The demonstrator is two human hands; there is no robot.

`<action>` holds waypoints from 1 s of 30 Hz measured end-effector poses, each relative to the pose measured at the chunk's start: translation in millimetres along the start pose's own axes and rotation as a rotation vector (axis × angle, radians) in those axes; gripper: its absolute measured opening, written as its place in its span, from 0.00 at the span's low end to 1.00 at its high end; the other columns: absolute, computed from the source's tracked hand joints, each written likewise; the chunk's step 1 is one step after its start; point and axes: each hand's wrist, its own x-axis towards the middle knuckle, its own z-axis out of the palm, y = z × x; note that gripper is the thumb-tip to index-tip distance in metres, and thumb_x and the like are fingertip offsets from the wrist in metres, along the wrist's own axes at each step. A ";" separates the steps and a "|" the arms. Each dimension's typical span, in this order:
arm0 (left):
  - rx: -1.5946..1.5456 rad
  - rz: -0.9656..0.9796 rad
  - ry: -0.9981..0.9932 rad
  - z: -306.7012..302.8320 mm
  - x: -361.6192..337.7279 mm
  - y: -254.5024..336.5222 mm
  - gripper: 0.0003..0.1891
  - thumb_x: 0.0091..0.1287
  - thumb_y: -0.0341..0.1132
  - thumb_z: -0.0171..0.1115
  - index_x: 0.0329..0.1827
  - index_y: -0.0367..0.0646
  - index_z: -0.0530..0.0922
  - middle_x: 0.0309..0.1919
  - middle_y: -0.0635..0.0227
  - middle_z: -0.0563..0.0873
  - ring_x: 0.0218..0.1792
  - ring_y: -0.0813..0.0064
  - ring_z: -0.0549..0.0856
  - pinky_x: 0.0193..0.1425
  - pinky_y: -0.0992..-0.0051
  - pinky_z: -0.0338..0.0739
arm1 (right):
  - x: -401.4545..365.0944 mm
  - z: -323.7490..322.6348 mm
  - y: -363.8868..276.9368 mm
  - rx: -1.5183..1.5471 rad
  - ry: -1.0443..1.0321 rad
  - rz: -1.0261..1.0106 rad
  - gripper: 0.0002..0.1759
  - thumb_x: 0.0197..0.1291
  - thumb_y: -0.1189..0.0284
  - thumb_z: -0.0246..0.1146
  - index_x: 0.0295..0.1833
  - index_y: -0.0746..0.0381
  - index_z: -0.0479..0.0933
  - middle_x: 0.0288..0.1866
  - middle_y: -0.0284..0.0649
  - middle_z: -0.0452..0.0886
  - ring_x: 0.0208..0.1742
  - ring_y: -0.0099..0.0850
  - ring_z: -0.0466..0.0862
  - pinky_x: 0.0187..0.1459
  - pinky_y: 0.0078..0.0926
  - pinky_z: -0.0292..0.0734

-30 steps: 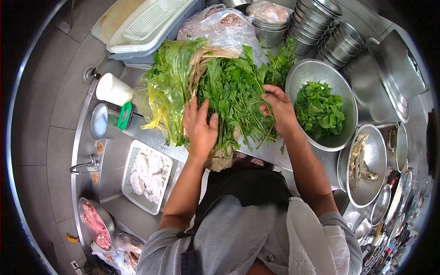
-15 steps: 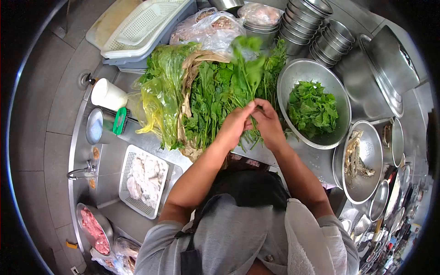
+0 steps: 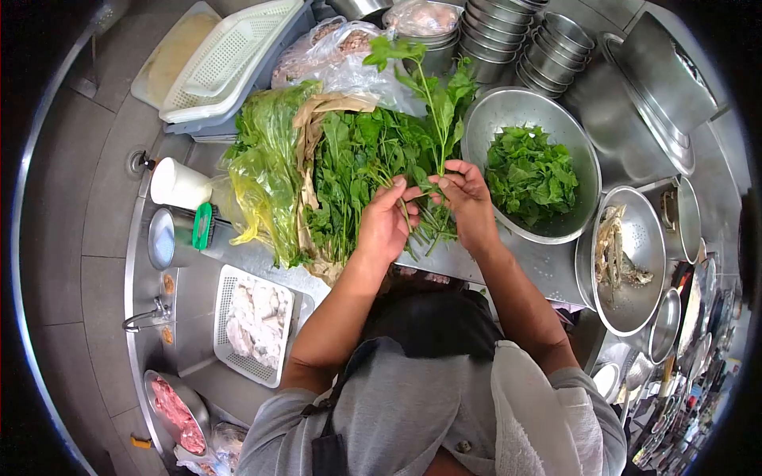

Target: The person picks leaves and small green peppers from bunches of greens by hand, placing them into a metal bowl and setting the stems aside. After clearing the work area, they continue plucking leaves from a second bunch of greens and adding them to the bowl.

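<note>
A leafy green stem (image 3: 436, 103) stands upright between the pinched thumb and fingers of my right hand (image 3: 471, 210). My left hand (image 3: 382, 226) is closed too, its thumb and fingertips pinching a thin green sprig (image 3: 406, 208). Both hands hover over the near edge of a heap of leafy greens (image 3: 349, 163), which lies on brown paper (image 3: 308, 135). To the right of my right hand is a large steel bowl (image 3: 476, 127) with loose green leaves (image 3: 533, 170) in it.
Left of the heap lies a yellow plastic bag (image 3: 270, 170) of greens. A white basket (image 3: 226, 349) of pale meat sits in the sink. At right is a steel colander (image 3: 635, 297) with bones. Stacked steel bowls (image 3: 496, 36) stand behind, beside a large pot (image 3: 627, 119).
My hands have moved apart, the left one leftward and down. The stem in my right hand is now upright and sharp rather than blurred. The whole view has shifted slightly.
</note>
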 end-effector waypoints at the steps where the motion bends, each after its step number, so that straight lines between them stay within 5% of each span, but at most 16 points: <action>1: -0.044 -0.012 0.025 1.0 -0.5 -1.8 0.14 0.77 0.44 0.60 0.56 0.45 0.78 0.41 0.66 0.86 0.42 0.72 0.84 0.46 0.69 0.76 | -2.4 0.6 -2.1 0.024 -0.002 0.019 0.16 0.74 0.79 0.59 0.64 0.63 0.70 0.51 0.43 0.86 0.54 0.24 0.82 0.54 0.24 0.78; 5: -0.001 -0.112 0.086 17.4 0.8 -10.7 0.12 0.77 0.43 0.60 0.56 0.47 0.78 0.45 0.69 0.86 0.45 0.72 0.83 0.52 0.66 0.77 | 2.0 6.6 8.4 0.075 -0.088 0.041 0.16 0.77 0.76 0.57 0.66 0.63 0.69 0.55 0.43 0.87 0.50 0.25 0.84 0.52 0.25 0.80; 9: 0.152 0.019 0.061 26.5 1.2 -12.5 0.11 0.78 0.39 0.59 0.57 0.47 0.76 0.47 0.71 0.85 0.47 0.74 0.83 0.52 0.69 0.78 | 2.8 10.5 13.7 -0.108 -0.132 0.045 0.20 0.76 0.74 0.58 0.70 0.61 0.67 0.58 0.40 0.85 0.46 0.22 0.83 0.45 0.22 0.78; 12: 0.095 0.084 0.061 36.8 -6.7 -10.0 0.09 0.77 0.34 0.60 0.57 0.48 0.77 0.45 0.72 0.85 0.44 0.76 0.83 0.49 0.72 0.77 | -3.2 16.8 5.9 -0.319 -0.086 -0.075 0.23 0.75 0.78 0.59 0.72 0.62 0.65 0.58 0.40 0.85 0.47 0.24 0.84 0.46 0.24 0.80; 15: 0.132 0.191 -0.076 32.0 -6.3 -7.3 0.09 0.75 0.29 0.61 0.56 0.47 0.78 0.43 0.73 0.84 0.42 0.77 0.82 0.47 0.73 0.77 | -4.2 15.3 10.5 -0.445 -0.072 -0.460 0.26 0.72 0.82 0.61 0.73 0.64 0.64 0.56 0.41 0.84 0.49 0.26 0.85 0.48 0.26 0.82; 18: 0.073 0.262 -0.023 34.3 -3.8 -7.8 0.09 0.74 0.27 0.62 0.54 0.43 0.78 0.41 0.74 0.83 0.36 0.81 0.81 0.40 0.78 0.76 | -16.0 10.0 5.9 -0.476 -0.096 -0.313 0.26 0.70 0.83 0.63 0.71 0.65 0.68 0.53 0.41 0.84 0.49 0.28 0.86 0.52 0.28 0.83; 19: 0.090 0.296 -0.020 35.3 -1.3 -7.9 0.08 0.75 0.28 0.61 0.54 0.44 0.79 0.42 0.74 0.82 0.36 0.82 0.80 0.40 0.78 0.74 | -18.3 10.0 4.1 -0.511 -0.090 -0.343 0.18 0.67 0.80 0.66 0.62 0.62 0.77 0.47 0.42 0.83 0.44 0.32 0.87 0.45 0.32 0.84; 23: 0.061 0.224 0.181 54.7 -2.8 -3.9 0.10 0.77 0.34 0.60 0.58 0.44 0.79 0.38 0.75 0.82 0.33 0.81 0.78 0.38 0.77 0.70 | -20.5 8.2 -13.4 -0.701 -0.105 -0.464 0.14 0.63 0.81 0.68 0.54 0.63 0.82 0.44 0.45 0.84 0.42 0.37 0.88 0.44 0.32 0.84; 26: 0.061 0.168 0.012 48.0 1.3 3.1 0.12 0.77 0.36 0.60 0.58 0.41 0.79 0.32 0.75 0.79 0.30 0.80 0.75 0.37 0.76 0.69 | -26.0 1.3 -45.1 -0.833 -0.065 -0.648 0.11 0.62 0.80 0.69 0.50 0.62 0.83 0.40 0.45 0.85 0.41 0.41 0.87 0.43 0.34 0.83; 30: 0.122 0.188 0.027 47.3 0.5 12.4 0.14 0.78 0.44 0.60 0.55 0.43 0.79 0.27 0.75 0.75 0.27 0.80 0.71 0.34 0.76 0.65 | -10.6 -57.9 -103.6 -1.155 0.166 -0.824 0.07 0.60 0.81 0.69 0.44 0.62 0.84 0.40 0.45 0.85 0.43 0.45 0.85 0.46 0.39 0.81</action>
